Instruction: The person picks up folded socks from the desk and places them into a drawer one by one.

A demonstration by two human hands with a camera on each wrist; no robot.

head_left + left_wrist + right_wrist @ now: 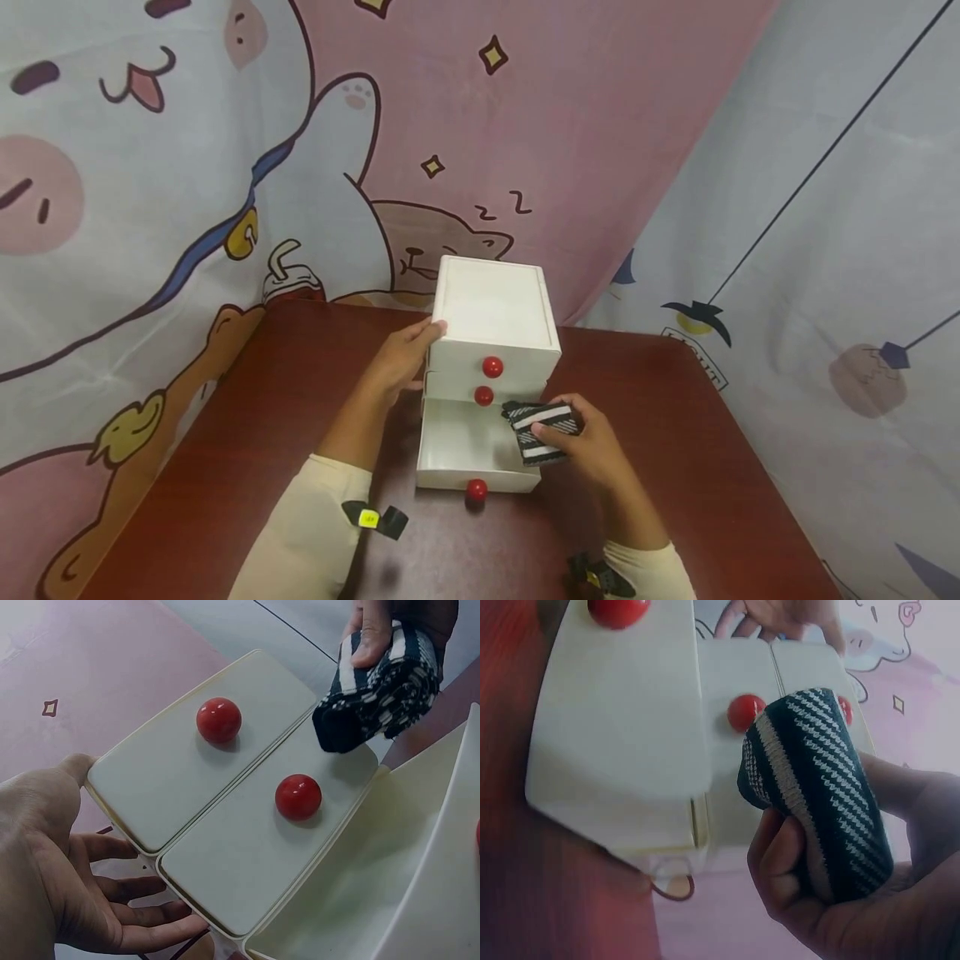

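A white cabinet (495, 304) with red round knobs stands on the table, its bottom drawer (457, 446) pulled out and the two upper drawers closed. My left hand (397, 358) rests against the cabinet's left side, thumb at the top front edge, fingers spread down the side (112, 900). In my right hand (596, 442) is a folded black-and-white striped knit cloth (540, 429), held between thumb and fingers. It is over the right part of the open drawer, below the middle knob (483, 396). The right wrist view shows the cloth as a thick knitted roll (817, 795).
The reddish-brown table (697, 450) extends to both sides of the cabinet. Behind it hangs a cartoon-printed curtain (570, 125) in pink and pale grey. The bottom drawer's front (442, 479), with its red knob (477, 490), juts toward me.
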